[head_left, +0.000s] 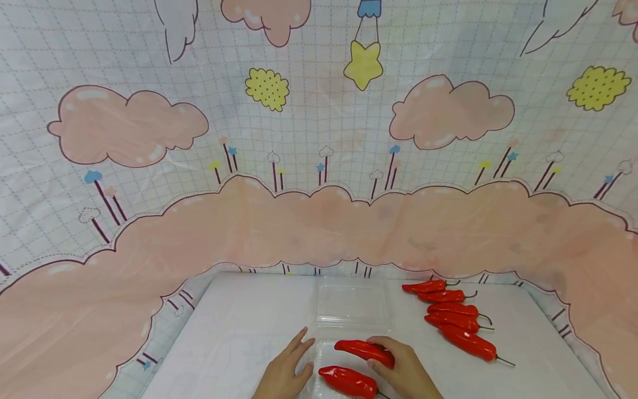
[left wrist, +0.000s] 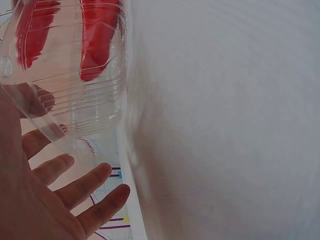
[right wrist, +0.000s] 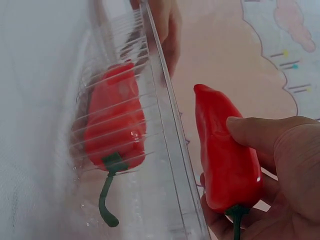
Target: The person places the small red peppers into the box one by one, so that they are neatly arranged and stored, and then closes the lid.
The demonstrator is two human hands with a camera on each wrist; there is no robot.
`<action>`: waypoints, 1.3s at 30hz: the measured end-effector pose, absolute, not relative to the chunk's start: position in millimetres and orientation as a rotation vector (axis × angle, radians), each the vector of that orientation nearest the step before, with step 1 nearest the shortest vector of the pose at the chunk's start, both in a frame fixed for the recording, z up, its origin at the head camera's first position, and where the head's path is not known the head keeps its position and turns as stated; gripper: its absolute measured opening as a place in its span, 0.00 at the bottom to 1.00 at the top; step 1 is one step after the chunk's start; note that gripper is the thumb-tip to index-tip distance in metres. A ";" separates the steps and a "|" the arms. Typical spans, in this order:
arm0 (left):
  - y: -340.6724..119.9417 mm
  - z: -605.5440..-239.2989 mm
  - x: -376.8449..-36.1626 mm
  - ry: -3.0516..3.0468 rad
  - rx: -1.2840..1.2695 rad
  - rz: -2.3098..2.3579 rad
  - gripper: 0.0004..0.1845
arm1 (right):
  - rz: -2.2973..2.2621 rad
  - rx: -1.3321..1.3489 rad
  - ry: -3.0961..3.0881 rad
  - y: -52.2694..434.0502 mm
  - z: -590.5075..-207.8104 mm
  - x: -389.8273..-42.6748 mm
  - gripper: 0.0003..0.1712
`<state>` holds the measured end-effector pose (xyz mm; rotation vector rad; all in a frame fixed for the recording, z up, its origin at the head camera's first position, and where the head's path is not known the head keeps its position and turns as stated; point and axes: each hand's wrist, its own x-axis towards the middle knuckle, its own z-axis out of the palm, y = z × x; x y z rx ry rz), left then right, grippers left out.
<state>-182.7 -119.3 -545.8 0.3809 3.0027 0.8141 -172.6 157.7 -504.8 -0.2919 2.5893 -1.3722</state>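
Right hand (head_left: 406, 368) clamped on a pepper (head_left: 364, 351); left hand (head_left: 284, 368) flat, fingers spread, touching the clear box (head_left: 319, 354) at nine o'clock.

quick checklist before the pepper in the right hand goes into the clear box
1. Right hand has a firm grip on the red pepper: ok, thumb and fingers wrap its stem end.
2. Clear box is open: ok, lid lies flat behind the tray.
3. Left hand steadies the box: ok, straight fingers rest at its left edge.
4. Room in the tray: ok, only one pepper inside.
5. Held pepper is above the tray: ok in the head view.
6. Five spare peppers lie apart from the box: ok.
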 end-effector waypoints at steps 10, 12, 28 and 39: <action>-121.8 -547.2 -185.7 3.047 0.459 0.809 0.24 | -1.348 -0.306 2.588 154.4 -501.3 -174.3 0.30; -122.0 -547.8 -185.6 3.056 0.470 0.813 0.24 | -1.338 -0.298 2.592 154.4 -499.7 -174.4 0.30; -120.4 -543.6 -183.1 3.063 0.467 0.811 0.24 | -1.257 -0.262 2.712 162.0 -493.3 -176.0 0.30; -120.8 -546.9 -183.3 3.058 0.452 0.806 0.24 | -1.275 -0.307 2.667 153.7 -489.8 -175.9 0.30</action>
